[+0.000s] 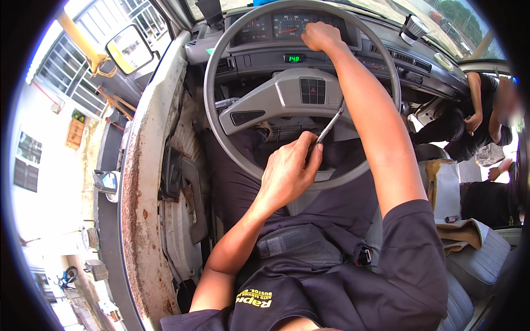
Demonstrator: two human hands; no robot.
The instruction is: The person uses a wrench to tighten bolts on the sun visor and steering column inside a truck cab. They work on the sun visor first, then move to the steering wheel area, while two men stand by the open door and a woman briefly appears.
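- Dark shirt filled the near foreground.
- Left hand pinched a slim metal tool before the steering wheel, its long axis slanting up-right from the grip.
- Right hand, farther from it, curled at the gauge panel; I couldn't tell its hold.

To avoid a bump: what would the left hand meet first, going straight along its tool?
Along the slim tool, the left hand would probably meet the right forearm; depth is unclear: perhaps the steering wheel first.
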